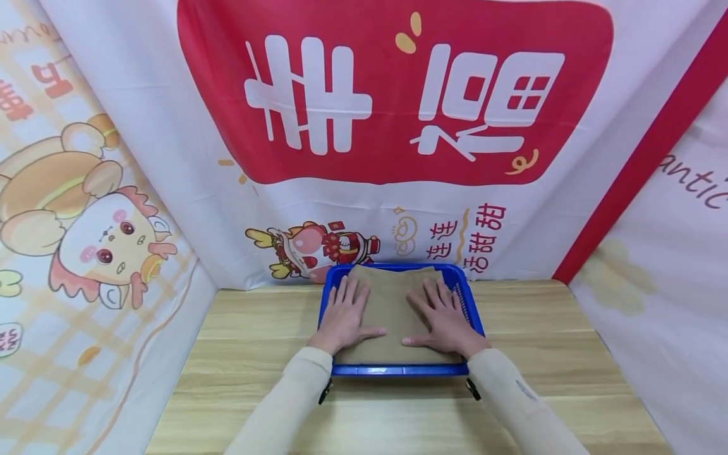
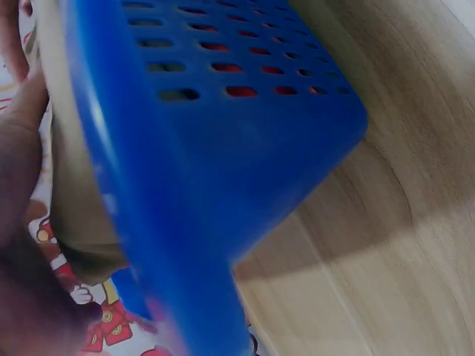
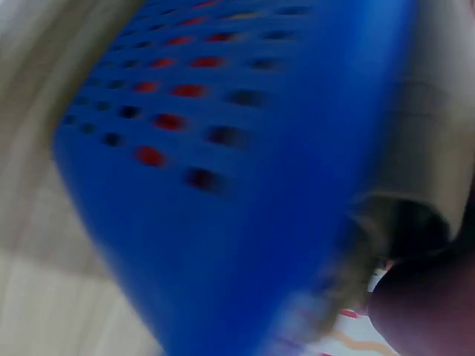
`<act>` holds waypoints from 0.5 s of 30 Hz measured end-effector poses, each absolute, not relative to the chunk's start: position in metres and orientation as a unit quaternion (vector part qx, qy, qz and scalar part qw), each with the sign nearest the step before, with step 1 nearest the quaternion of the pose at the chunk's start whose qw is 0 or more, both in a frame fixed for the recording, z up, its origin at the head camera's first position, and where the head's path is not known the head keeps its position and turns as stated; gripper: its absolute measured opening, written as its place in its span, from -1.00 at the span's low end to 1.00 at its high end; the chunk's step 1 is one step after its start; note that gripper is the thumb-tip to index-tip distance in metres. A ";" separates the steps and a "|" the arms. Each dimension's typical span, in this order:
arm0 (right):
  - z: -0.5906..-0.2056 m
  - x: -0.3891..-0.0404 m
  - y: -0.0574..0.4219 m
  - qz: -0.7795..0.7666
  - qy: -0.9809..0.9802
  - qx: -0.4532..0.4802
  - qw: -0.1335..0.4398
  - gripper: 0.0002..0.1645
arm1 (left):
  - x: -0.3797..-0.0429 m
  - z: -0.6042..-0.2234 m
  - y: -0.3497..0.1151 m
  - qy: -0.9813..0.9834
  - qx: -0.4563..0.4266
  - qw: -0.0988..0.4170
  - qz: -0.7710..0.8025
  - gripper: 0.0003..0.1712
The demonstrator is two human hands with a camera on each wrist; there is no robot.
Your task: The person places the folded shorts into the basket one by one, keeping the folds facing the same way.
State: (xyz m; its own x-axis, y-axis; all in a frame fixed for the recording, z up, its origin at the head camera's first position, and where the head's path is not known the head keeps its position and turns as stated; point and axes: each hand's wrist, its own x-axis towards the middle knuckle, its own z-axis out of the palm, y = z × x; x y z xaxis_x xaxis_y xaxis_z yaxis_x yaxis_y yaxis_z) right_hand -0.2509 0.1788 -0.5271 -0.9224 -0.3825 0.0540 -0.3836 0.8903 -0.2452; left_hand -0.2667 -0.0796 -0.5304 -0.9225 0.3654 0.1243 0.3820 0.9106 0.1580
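A folded brown cloth (image 1: 391, 309) fills the top of a blue plastic basket (image 1: 398, 370). My left hand (image 1: 344, 319) lies on the cloth's left part, fingers spread and pointing away from me. On the right part rests my right hand (image 1: 446, 322), also spread, its thumb pointing in toward the left thumb. In the left wrist view, the slotted basket wall (image 2: 223, 141) stands beside the hand (image 2: 18, 163), and the cloth (image 2: 80, 200) bulges above the rim. The right wrist view is blurred; folded layers of cloth (image 3: 415, 141) show next to the rim. Something red shows through the wall slots.
The basket stands on a wood-grain table (image 1: 256, 354), close to its back edge. Behind it hangs a white printed curtain (image 1: 188, 158) with a large red panel. More printed sheets flank the table on the left and right.
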 end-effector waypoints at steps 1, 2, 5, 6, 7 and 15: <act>-0.531 -0.252 0.179 0.121 -0.973 0.197 -0.010 0.24 | -0.267 -0.533 -0.079 -0.977 -0.195 0.033 -0.076 0.28; -0.535 -0.253 0.179 0.116 -0.973 0.197 -0.021 0.27 | -0.268 -0.535 -0.078 -0.978 -0.196 0.022 -0.064 0.34; -0.540 -0.256 0.181 0.115 -0.973 0.190 -0.055 0.32 | -0.269 -0.539 -0.076 -0.981 -0.188 -0.007 -0.053 0.42; -0.541 -0.258 0.181 0.117 -0.973 0.190 -0.062 0.34 | -0.269 -0.539 -0.075 -0.982 -0.183 -0.015 -0.050 0.43; -0.542 -0.259 0.182 0.118 -0.972 0.189 -0.069 0.35 | -0.268 -0.540 -0.074 -0.983 -0.178 -0.023 -0.048 0.44; -0.553 -0.266 0.185 0.119 -0.970 0.188 -0.100 0.38 | -0.272 -0.556 -0.071 -0.985 -0.163 -0.049 -0.017 0.47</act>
